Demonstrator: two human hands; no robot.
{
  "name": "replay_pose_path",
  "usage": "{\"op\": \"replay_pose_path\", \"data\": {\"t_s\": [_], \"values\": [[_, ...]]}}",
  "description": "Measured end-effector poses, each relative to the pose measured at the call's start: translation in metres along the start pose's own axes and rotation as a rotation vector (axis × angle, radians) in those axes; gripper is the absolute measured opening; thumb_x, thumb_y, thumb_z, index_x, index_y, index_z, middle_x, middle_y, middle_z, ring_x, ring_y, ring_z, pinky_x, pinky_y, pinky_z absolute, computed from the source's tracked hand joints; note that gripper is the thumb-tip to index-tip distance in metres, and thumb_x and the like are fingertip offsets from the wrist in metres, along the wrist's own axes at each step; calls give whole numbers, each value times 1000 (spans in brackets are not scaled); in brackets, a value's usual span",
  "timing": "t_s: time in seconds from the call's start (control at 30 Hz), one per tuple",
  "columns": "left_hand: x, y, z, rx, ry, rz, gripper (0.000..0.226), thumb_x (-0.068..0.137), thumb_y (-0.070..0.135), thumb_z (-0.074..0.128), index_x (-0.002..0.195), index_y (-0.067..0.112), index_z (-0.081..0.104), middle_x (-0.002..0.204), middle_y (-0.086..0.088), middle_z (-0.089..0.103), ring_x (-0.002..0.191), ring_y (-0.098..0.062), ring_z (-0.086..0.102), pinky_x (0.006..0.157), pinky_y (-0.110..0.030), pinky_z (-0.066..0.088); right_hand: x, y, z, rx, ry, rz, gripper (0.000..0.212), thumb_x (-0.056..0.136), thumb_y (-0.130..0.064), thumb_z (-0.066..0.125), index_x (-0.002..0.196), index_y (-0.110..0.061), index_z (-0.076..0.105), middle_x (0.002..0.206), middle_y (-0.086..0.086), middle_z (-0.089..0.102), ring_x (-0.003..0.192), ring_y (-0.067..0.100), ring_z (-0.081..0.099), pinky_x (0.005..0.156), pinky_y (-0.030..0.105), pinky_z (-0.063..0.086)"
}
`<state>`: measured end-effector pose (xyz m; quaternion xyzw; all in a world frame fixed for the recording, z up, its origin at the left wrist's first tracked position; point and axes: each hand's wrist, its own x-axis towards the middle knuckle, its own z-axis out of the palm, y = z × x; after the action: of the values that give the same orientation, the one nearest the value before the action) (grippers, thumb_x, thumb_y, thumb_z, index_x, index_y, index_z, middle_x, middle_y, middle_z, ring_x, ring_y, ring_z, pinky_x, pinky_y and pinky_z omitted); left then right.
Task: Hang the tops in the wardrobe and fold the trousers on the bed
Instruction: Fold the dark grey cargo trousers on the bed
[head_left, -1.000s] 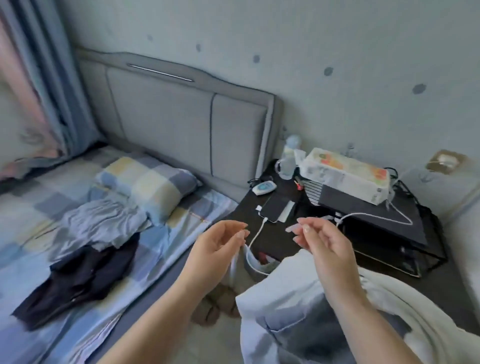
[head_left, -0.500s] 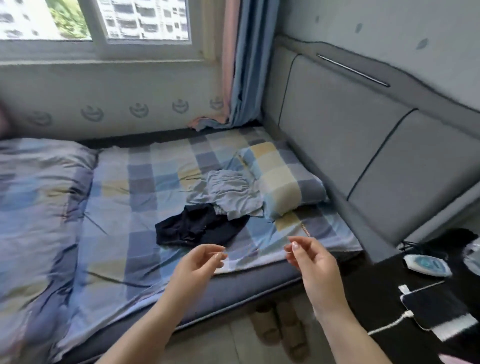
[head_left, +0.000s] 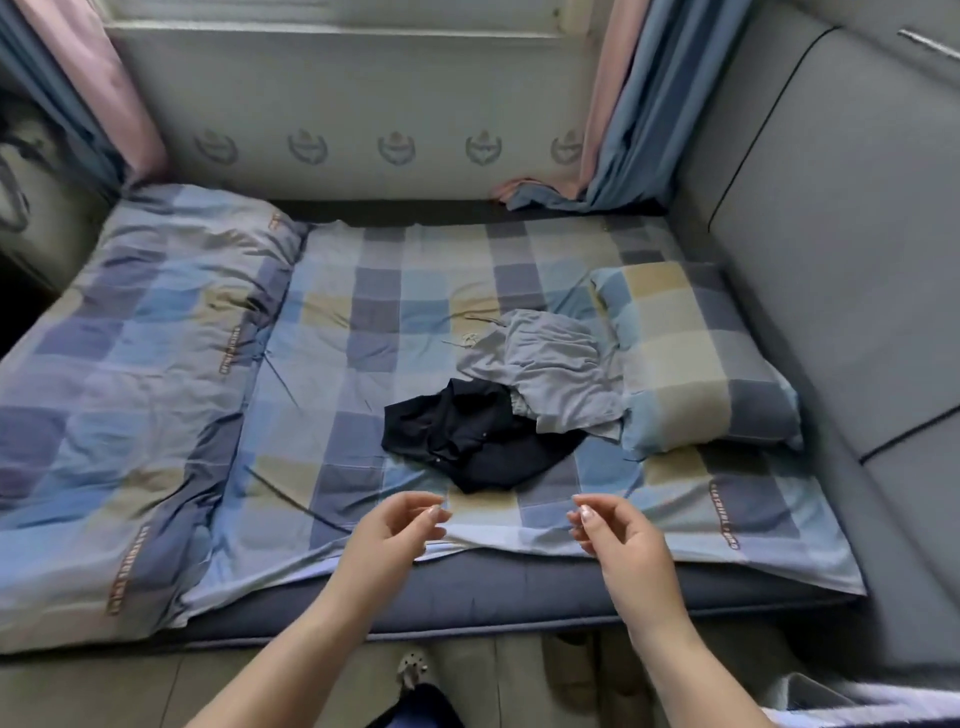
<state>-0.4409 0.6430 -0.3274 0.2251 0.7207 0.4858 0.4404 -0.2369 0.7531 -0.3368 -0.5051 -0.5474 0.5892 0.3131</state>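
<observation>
A crumpled dark navy garment (head_left: 472, 441) lies in the middle of the checked bed sheet (head_left: 363, 364). A crumpled light grey garment (head_left: 556, 369) with drawstrings lies partly over its right side, against the pillow. My left hand (head_left: 400, 525) and my right hand (head_left: 613, 530) hover over the bed's near edge, short of the dark garment. Both hands have loosely curled fingers and hold nothing.
A checked pillow (head_left: 691, 358) lies at the right by the grey padded headboard (head_left: 841, 234). A folded checked duvet (head_left: 130, 374) covers the bed's left side. Curtains (head_left: 618, 114) hang at the back by the wall. Slippers (head_left: 413, 670) sit on the floor below.
The view has swung left from the nightstand to face the bed squarely. Both hands stay raised and empty, now nearer the dark garment.
</observation>
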Motion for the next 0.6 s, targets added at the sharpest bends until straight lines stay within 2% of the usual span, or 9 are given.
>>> {"op": "replay_pose_path", "data": {"t_s": [0.13,0.27,0.37,0.5,0.6], "values": [[60,-11,-12,2,1,-69,11,94,18,57,98,22,67,90,9,74,86,-11,70,81,-31,53,48,18,24,-73,-15,79,18,93,-7,56,88,-22,66,81,-1,70,72,2,66,69,18,53],[129,-26,-16,35,-31,-125,11,95,22,56,99,24,66,90,11,74,85,-5,69,79,-27,52,106,42,48,-164,-39,139,18,93,-10,57,87,-26,65,79,-5,69,71,-2,64,71,18,50],[179,-41,-11,57,-47,-164,12,95,20,55,99,23,66,90,10,73,86,-4,68,81,-28,52,153,67,60,-219,-56,177,19,91,-10,59,85,-27,64,77,-7,68,70,1,63,73,21,49],[256,-86,-1,78,-48,-237,12,95,20,55,98,23,66,91,9,73,88,-5,68,82,-28,51,227,125,83,-317,-101,203,21,89,-10,61,83,-29,64,78,-10,67,77,7,62,72,17,46],[310,-136,12,58,-22,-333,11,95,23,55,99,24,65,97,8,71,94,-7,66,82,-28,51,275,181,107,-438,-185,228,13,89,-14,62,90,-26,64,83,-12,66,82,8,60,72,17,44]]}}
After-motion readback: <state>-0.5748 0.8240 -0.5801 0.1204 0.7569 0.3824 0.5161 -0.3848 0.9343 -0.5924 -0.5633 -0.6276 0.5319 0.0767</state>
